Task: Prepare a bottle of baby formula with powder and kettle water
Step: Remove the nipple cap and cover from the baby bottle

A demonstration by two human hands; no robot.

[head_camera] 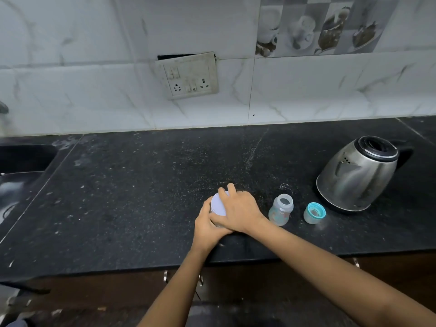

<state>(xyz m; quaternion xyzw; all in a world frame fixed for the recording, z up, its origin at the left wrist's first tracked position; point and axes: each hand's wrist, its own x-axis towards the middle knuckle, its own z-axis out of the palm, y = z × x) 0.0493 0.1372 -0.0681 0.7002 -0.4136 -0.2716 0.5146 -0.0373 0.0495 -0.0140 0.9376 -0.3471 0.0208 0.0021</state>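
Hands on powder jar (216, 222): our left hand (207, 226) wraps its body, right hand (238, 212) grips lid (218, 205) | jar left of kettle (358, 175), open bottle (280, 208) between | risk: lid jerks free, we spill powder or topple bottle

We reach both bare forearms in toward the white-lidded jar (217, 206), where our hands meet. Our left hand (207, 224) curls round the jar's side from the left. Our right hand (239, 212) lies across the jar's lid from the right, fingers curled over its far rim and the heel overlapping our left fingers.
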